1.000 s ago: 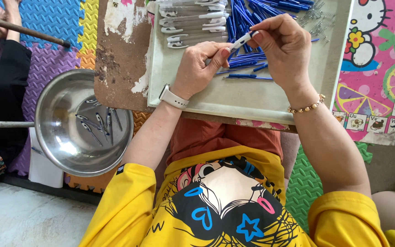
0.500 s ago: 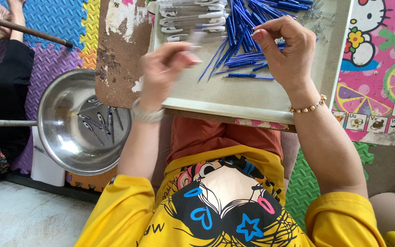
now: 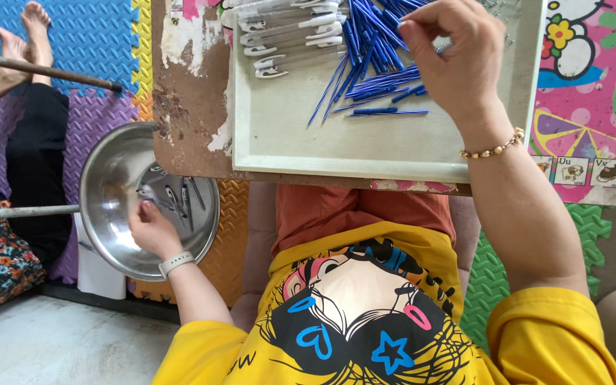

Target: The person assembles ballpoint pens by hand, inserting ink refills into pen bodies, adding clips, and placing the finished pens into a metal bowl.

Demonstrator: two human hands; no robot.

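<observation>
My left hand [image 3: 152, 229] is down inside the steel bowl [image 3: 108, 187], which sits on the floor mat off the tray's left-near corner. Its fingers are curled loosely over the assembled pens [image 3: 172, 196] lying in the bowl; I cannot tell if they clamp one or just touch. White wristband on that wrist.

My right hand [image 3: 458, 60] is over the far part of the white tray [image 3: 365, 146], fingers [image 3: 411, 32] pinched together at the heap of blue refills [image 3: 376, 68]; what exactly they nip is hidden by the hand. Bead bracelet on that wrist, above the tray's right side.

Clear pen barrels with white clips [image 3: 290, 36] lie in a stack at the tray's far-left corner, just beside the refills. A few loose refills lie spread toward the tray's middle.

The tray rests on a worn wooden table [image 3: 187, 107], with bare board showing left of the tray. Another person's legs and bare feet [image 3: 23, 43] are well left of the tray, beyond the bowl.
</observation>
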